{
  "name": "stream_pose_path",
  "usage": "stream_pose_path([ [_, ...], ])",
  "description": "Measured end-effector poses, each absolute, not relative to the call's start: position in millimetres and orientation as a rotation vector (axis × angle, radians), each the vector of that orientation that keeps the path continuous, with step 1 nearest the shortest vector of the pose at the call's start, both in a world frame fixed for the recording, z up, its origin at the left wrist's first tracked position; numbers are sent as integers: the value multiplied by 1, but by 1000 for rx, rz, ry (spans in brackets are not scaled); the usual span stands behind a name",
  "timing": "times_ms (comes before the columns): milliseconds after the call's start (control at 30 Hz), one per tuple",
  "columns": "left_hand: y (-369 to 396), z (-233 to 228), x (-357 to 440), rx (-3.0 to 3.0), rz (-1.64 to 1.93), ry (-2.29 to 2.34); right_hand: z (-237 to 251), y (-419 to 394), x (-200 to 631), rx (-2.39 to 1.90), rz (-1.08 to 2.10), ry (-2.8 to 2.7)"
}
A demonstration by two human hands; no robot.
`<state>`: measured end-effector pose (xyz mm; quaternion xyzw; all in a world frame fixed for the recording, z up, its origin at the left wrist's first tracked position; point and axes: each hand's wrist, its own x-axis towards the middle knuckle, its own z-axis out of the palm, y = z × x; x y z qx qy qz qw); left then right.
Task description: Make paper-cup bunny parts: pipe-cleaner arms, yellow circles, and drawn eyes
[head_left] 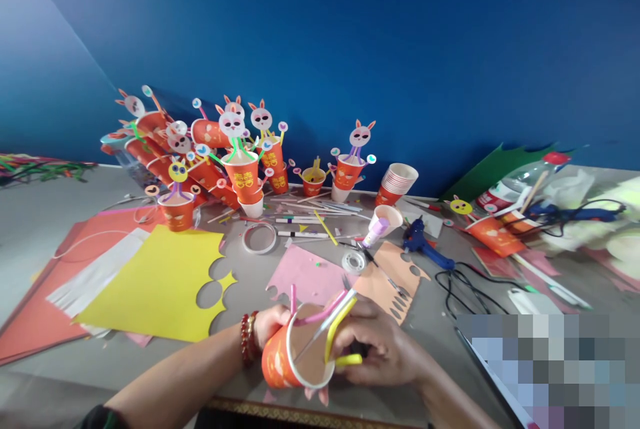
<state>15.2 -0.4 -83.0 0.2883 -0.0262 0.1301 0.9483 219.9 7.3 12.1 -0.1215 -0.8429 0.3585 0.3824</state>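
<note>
Orange paper cup (280,359) with gold pattern, yellow-handled scissors (336,339), pink straw (320,314), yellow paper sheet (155,286) left of cup, blue wall (350,29)

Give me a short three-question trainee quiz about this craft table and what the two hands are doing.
1. True or false: the left hand grips the orange paper cup lying on its side.
2. What does the right hand hold at the cup's mouth? A) glue gun B) yellow-handled scissors C) marker
3. Fill in: the large sheet with round cut-outs left of the hands is ____.

Key
1. True.
2. B, the yellow-handled scissors; the blue glue gun lies on the table.
3. Yellow, the yellow paper sheet.
</note>
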Motion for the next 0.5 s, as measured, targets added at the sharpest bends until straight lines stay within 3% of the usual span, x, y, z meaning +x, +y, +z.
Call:
stream_pose_path([
  [500,-2,-98,21,753,320,-2,4,13,220,-273,941,-2111],
])
